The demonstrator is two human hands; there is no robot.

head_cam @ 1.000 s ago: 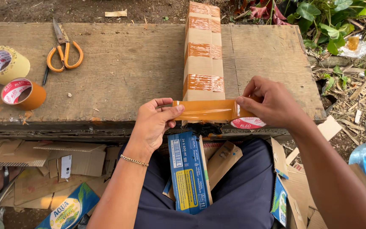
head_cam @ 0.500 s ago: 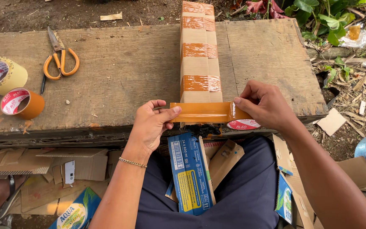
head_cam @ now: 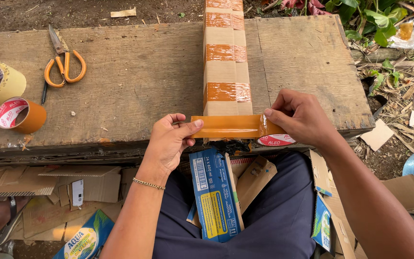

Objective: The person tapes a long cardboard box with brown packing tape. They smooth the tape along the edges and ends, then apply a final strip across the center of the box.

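Tape strip (head_cam: 226, 126) stretches sideways (across the long cardboard bundle (head_cam: 226, 57)).

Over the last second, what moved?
Little: both hands carried the stretched tape strip slightly nearer the bundle's near end. Left hand pinches the free end, right hand grips the tape roll. Scissors, spare rolls and cardboard bundle unchanged.

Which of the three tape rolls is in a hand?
The red-labelled roll under the right hand, feeding the stretched brown strip; the other two rolls sit far left.
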